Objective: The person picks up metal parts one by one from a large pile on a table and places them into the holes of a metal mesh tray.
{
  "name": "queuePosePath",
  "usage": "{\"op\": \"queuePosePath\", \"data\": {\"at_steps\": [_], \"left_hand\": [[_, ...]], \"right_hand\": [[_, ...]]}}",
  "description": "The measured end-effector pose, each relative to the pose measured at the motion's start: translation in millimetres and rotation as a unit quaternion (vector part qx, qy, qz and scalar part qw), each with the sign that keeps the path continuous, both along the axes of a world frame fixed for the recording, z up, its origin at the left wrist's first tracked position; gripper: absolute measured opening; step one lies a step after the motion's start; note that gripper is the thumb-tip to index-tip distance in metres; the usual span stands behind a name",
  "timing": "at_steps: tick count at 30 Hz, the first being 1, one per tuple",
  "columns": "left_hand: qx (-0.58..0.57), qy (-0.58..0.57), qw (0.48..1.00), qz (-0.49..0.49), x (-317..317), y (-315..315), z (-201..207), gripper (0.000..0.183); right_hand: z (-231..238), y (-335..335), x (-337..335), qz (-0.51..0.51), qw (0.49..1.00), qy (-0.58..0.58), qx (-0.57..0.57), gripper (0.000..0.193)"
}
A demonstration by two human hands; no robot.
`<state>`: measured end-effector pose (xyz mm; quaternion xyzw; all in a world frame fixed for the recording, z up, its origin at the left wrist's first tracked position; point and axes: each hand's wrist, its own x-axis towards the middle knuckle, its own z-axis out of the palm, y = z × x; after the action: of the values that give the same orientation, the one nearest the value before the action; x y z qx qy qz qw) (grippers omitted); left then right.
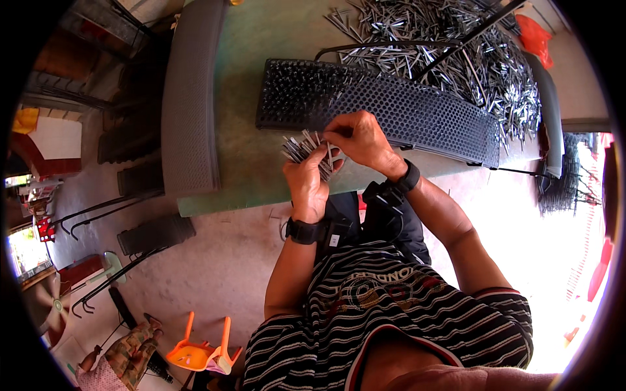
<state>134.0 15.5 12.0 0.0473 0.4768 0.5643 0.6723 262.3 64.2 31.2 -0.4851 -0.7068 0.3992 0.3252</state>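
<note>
My left hand is closed around a bundle of thin grey metal strips, their ends fanning out above the fingers. Close beside it, my right hand pinches at the edge of the bundle, with a single metal strip at its fingertips. Just beyond both hands lies a long black perforated panel with rows of round holes. Many small upright pieces fill its left part, while the holes toward the right show bare. A wide heap of loose metal strips spreads behind the panel.
The green table carries a long grey ribbed panel along its left side. Black rods cross over the heap. An orange plastic chair and another person are at lower left, near a fan. A red bag hangs at far right.
</note>
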Motion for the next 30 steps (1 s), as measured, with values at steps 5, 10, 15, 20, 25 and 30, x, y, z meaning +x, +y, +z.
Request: {"op": "queuePosePath", "data": {"at_steps": [5, 10, 15, 20, 25, 30], "left_hand": [[0.009, 0.038, 0.999, -0.013, 1.4, -1.4, 2.0, 0.018], [0.008, 0.03, 1.0, -0.004, -2.4, -4.5, -1.6, 0.013], [0.005, 0.016, 1.0, 0.009, -8.1, -6.2, -7.1, 0.008], [-0.004, 0.007, 1.0, 0.018, -9.9, -6.5, -4.8, 0.012], [0.0, 0.015, 1.0, 0.019, -8.4, -6.7, -4.0, 0.016], [-0.012, 0.015, 0.999, 0.026, -7.4, -8.0, 0.9, 0.02]], "right_hand": [[16.8, 8.8, -4.5, -0.166, 0.979, 0.114, 0.024, 0.005], [9.9, 15.6, -9.8, -0.173, 0.97, 0.087, 0.146, 0.007], [-4.0, 21.5, -11.5, -0.146, 0.973, 0.042, 0.174, 0.007], [-3.3, 24.4, -11.8, -0.113, 0.974, 0.003, 0.196, 0.007], [-8.3, 26.5, -10.6, -0.092, 0.965, -0.021, 0.244, 0.011], [-13.8, 33.9, -5.3, -0.04, 0.938, -0.143, 0.314, 0.007]]}}
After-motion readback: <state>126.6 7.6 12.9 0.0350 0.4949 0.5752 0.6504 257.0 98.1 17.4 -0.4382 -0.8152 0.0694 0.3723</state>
